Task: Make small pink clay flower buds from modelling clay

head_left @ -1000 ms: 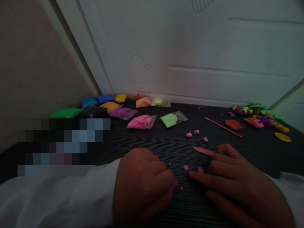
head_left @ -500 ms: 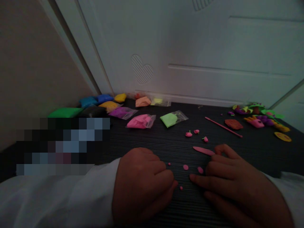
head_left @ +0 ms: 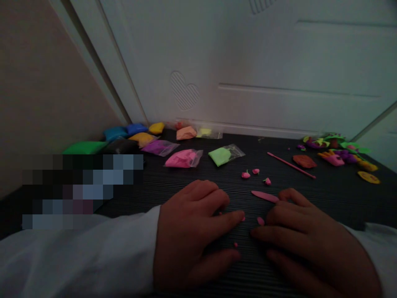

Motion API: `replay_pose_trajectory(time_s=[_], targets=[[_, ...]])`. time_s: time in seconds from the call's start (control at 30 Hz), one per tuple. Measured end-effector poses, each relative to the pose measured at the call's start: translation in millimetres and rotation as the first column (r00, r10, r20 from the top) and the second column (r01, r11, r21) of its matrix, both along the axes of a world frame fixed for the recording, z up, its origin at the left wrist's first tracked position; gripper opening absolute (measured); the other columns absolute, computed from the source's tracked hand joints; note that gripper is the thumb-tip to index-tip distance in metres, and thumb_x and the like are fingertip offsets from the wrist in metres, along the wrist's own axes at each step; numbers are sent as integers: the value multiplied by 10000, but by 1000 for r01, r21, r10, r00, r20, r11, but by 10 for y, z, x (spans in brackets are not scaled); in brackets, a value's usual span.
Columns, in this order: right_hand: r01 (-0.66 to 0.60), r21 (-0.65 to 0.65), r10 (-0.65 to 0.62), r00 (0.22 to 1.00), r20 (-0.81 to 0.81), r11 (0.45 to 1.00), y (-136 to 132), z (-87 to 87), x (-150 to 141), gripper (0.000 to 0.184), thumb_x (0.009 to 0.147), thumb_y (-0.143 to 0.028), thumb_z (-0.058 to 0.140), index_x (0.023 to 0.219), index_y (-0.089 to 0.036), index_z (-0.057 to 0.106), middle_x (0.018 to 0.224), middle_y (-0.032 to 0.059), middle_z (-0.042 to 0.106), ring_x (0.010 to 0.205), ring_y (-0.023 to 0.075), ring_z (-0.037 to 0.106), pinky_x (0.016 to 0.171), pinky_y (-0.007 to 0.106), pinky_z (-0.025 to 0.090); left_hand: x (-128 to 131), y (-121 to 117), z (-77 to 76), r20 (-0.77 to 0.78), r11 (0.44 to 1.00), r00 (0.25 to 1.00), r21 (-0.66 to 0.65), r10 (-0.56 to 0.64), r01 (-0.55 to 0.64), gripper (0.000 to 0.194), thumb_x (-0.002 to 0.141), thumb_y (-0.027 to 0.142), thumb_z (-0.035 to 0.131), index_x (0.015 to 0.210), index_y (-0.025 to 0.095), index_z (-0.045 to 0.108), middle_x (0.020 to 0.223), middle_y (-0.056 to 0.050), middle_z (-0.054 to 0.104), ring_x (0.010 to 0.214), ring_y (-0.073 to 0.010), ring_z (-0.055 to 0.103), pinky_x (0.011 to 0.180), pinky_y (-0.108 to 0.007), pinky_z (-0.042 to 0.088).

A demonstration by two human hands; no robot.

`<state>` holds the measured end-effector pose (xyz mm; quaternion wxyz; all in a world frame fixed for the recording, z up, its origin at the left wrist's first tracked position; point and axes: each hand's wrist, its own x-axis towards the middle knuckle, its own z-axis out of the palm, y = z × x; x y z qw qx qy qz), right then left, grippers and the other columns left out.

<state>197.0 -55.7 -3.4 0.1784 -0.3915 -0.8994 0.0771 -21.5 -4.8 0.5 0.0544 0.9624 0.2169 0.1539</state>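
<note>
My left hand [head_left: 194, 236] is open, thumb and index finger apart. Its index fingertip presses on a small flat pink clay disc [head_left: 243, 219], partly covering it. Between thumb and index lies a tiny pink clay ball [head_left: 235, 244]; another shows only slightly under the left fingers. My right hand [head_left: 316, 244] keeps a pink clay knife [head_left: 263, 196] in its curled fingers, the blade pointing left, while its index finger stretches out on the table. A second flat pink clay piece [head_left: 260, 221] lies just beside the right fingers. Three pink clay rosebuds with green bits, one rosebud [head_left: 245, 175] leftmost, sit beyond.
Behind are bagged clays, including a pink bag [head_left: 182, 158], a light green bag [head_left: 221, 155] and a purple bag [head_left: 158, 147]. To the right lie a thin pink stick tool [head_left: 291, 165], a reddish-brown clay lump [head_left: 304, 161] and colourful clay figures [head_left: 336, 158]. A white panelled door [head_left: 266, 58] stands behind.
My left hand has uncurled from a fist and moved slightly right, its index finger now on the pink disc. My right hand stays nearly in place with the clay knife.
</note>
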Motion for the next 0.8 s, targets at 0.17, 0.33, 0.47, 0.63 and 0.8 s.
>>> replay_pose_trajectory(time_s=[0.17, 0.33, 0.47, 0.63, 0.8], targets=[[-1, -2, 1, 1000, 15, 1000, 1, 9, 7, 134, 755, -160, 513, 864, -210, 574, 708, -4, 525, 666, 144, 464, 737, 397, 257, 18, -2, -2, -75, 999, 997, -42, 7, -11, 424, 748, 456, 507, 1123, 257, 502, 903, -54, 468, 842, -229, 398, 738, -403, 332], [-5, -15, 6, 999, 46, 1000, 6, 28, 0, 139, 761, -155, 496, 861, -206, 577, 710, 0, 522, 666, 148, 470, 731, 393, 258, 29, 6, -4, -79, 998, 997, -59, 10, -15, 447, 733, 483, 516, 1114, 250, 506, 920, -57, 465, 833, -227, 401, 736, -391, 339], [-10, -28, 11, 999, 40, 1000, 8, 30, 1, 137, 758, -152, 496, 860, -203, 573, 716, 2, 522, 669, 148, 466, 721, 388, 261, 23, 20, 0, -70, 994, 997, -104, 9, -16, 502, 734, 468, 524, 1169, 228, 458, 958, -65, 461, 851, -229, 398, 753, -401, 341], [9, -15, -9, 1000, 20, 1000, -1, 15, 0, 132, 765, -149, 492, 854, -202, 573, 719, 6, 524, 672, 147, 461, 716, 384, 263, 15, 18, 19, -77, 994, 997, -112, -12, 4, 440, 753, 438, 512, 1142, 234, 478, 941, -61, 457, 841, -222, 398, 733, -390, 341], [24, 9, -24, 1000, 19, 1000, -5, 7, -4, 149, 765, -151, 490, 867, -212, 580, 720, 4, 531, 681, 145, 473, 729, 374, 268, 17, 13, 16, -79, 997, 997, -81, -25, 18, 398, 756, 450, 503, 1091, 235, 520, 914, -62, 464, 824, -220, 396, 710, -379, 345]])
